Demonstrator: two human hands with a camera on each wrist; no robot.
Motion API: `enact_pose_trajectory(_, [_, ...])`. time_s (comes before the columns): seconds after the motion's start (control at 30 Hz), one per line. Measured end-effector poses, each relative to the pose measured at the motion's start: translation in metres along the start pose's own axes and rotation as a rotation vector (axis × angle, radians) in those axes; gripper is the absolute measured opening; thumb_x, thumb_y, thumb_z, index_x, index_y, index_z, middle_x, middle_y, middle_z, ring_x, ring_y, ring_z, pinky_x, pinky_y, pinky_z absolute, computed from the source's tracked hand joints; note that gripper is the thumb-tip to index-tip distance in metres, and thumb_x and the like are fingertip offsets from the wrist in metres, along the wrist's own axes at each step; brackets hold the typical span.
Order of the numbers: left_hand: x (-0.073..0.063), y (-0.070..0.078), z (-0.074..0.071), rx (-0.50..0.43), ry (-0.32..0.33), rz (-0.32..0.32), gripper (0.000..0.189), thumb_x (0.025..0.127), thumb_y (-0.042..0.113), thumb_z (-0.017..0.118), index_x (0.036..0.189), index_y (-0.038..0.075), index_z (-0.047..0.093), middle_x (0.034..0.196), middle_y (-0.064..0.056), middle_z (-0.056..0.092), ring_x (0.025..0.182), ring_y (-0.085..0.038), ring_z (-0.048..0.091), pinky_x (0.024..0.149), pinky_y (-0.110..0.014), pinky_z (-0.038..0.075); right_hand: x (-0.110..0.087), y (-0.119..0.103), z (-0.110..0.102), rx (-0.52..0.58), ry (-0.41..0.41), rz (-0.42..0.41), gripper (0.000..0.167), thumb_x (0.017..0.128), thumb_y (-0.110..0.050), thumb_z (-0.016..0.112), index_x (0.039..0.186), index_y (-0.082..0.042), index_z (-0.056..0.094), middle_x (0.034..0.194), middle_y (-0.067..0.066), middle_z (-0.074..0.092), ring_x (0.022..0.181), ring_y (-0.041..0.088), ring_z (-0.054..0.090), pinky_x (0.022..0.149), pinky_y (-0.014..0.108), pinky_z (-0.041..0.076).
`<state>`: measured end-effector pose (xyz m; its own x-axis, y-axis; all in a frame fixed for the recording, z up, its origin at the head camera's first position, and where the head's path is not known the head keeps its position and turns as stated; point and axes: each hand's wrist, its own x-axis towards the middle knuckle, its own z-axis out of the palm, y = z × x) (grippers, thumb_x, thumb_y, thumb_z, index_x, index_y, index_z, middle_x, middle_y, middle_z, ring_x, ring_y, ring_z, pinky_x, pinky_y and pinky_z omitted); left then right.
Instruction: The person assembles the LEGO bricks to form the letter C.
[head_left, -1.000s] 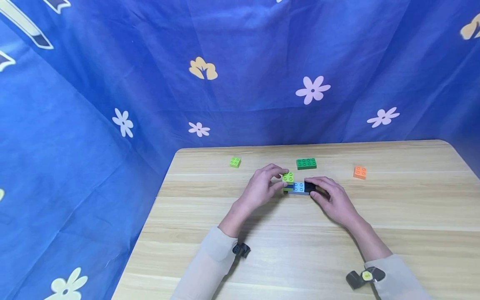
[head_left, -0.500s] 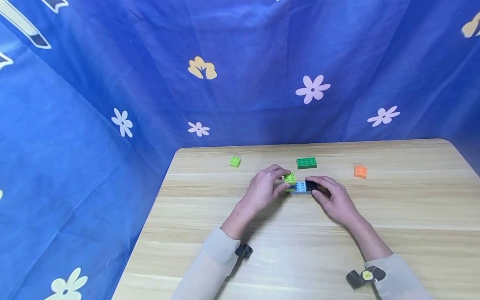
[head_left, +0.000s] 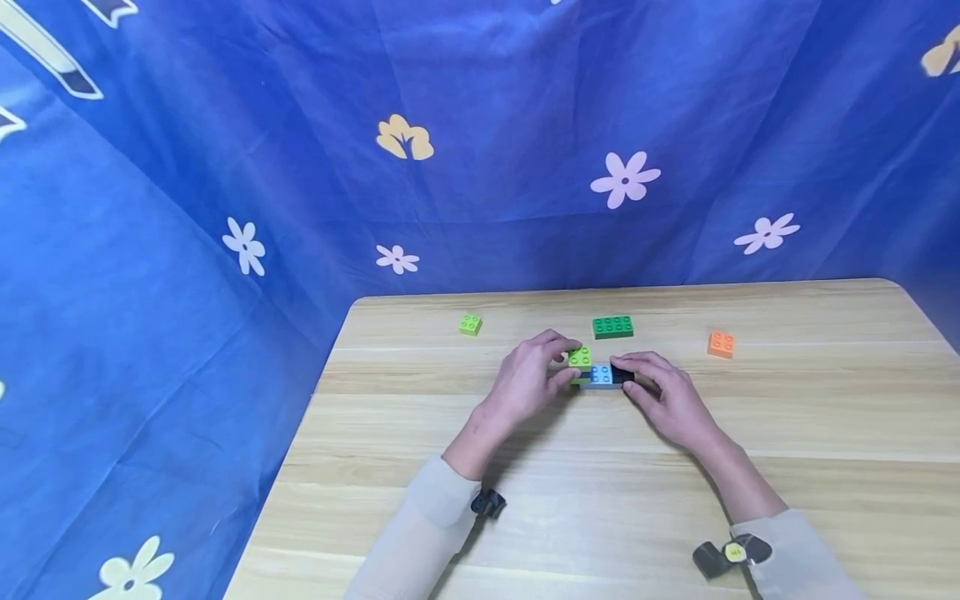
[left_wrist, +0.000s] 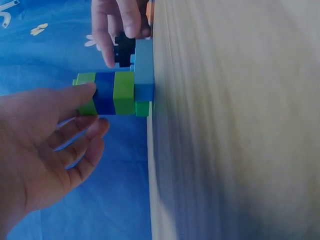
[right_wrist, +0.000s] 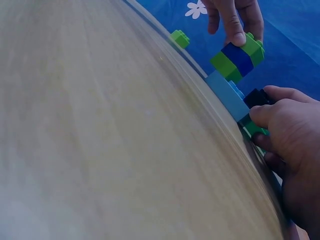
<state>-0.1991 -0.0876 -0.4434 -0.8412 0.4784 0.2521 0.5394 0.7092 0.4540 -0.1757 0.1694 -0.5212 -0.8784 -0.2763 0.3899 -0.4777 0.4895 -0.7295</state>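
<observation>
My left hand [head_left: 525,379] pinches a small stack of bricks between thumb and fingers: a lime brick [left_wrist: 87,106] on top, a dark blue brick [left_wrist: 105,93] in the middle, a lime brick [left_wrist: 124,93] below. This stack stands over the left end of a long light blue brick [right_wrist: 227,95] lying low along the table. My right hand [head_left: 667,400] pinches a black brick [right_wrist: 256,98] at the other end of the light blue brick. Light blue studs show between the stack and the black brick.
A dark green brick [head_left: 612,327] lies behind the assembly on the wooden table [head_left: 600,517]. A loose lime brick [head_left: 470,324] is at back left, an orange brick [head_left: 721,344] at back right. A blue patterned cloth [head_left: 495,183] hangs behind the table's far edge.
The left hand and its stack have shifted slightly right since a second ago, and the light blue and black bricks moved a little with them. Both hands keep their hold.
</observation>
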Motion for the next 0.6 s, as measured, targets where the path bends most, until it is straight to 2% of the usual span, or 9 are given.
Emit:
enact_pose_trajectory(0.23, [0.001, -0.004, 0.003, -0.094, -0.03, -0.03, 0.041, 0.096, 0.021, 0.082, 0.134, 0.015, 0.069, 0.124, 0.001, 0.07, 0.102, -0.016, 0.072, 0.087, -0.029, 0.059, -0.001, 0.002, 0.0, -0.013, -0.009, 0.004, 0.043, 0.098, -0.002, 0.074, 0.139, -0.014, 0.07, 0.138, 0.001, 0.067, 0.128, 0.028, 0.063, 0.107, 0.018, 0.046])
enact_pose_trajectory(0.37, [0.001, -0.014, -0.001, -0.16, -0.087, -0.028, 0.061, 0.092, 0.023, 0.086, 0.146, 0.017, 0.06, 0.131, -0.001, 0.066, 0.11, -0.019, 0.07, 0.093, -0.033, 0.059, 0.0, 0.003, 0.001, -0.022, -0.006, 0.008, 0.042, 0.099, -0.003, 0.074, 0.139, -0.016, 0.07, 0.138, 0.0, 0.067, 0.129, 0.026, 0.063, 0.11, 0.031, 0.05])
enact_pose_trajectory(0.43, [0.002, -0.023, -0.006, -0.207, -0.12, -0.028, 0.072, 0.089, 0.024, 0.088, 0.153, 0.016, 0.054, 0.137, -0.005, 0.064, 0.115, -0.023, 0.068, 0.098, -0.037, 0.058, 0.0, 0.003, 0.001, -0.025, -0.004, 0.007, 0.042, 0.099, -0.004, 0.074, 0.139, -0.017, 0.07, 0.138, 0.0, 0.067, 0.13, 0.026, 0.062, 0.11, 0.034, 0.049])
enact_pose_trajectory(0.5, [0.002, -0.035, -0.013, -0.26, -0.133, -0.032, 0.076, 0.089, 0.023, 0.088, 0.155, 0.014, 0.051, 0.141, -0.01, 0.062, 0.121, -0.029, 0.066, 0.101, -0.044, 0.057, -0.001, 0.003, 0.001, -0.02, -0.001, 0.007, 0.043, 0.099, -0.004, 0.074, 0.139, -0.017, 0.07, 0.138, 0.0, 0.067, 0.13, 0.026, 0.062, 0.111, 0.03, 0.047])
enact_pose_trajectory(0.6, [0.002, -0.061, -0.024, -0.333, -0.083, -0.072, 0.068, 0.091, 0.018, 0.085, 0.151, 0.008, 0.055, 0.143, -0.015, 0.061, 0.126, -0.037, 0.062, 0.102, -0.05, 0.057, -0.002, 0.003, 0.0, -0.007, 0.003, 0.009, 0.043, 0.098, -0.003, 0.074, 0.139, -0.017, 0.07, 0.138, -0.001, 0.067, 0.131, 0.026, 0.061, 0.111, 0.019, 0.041])
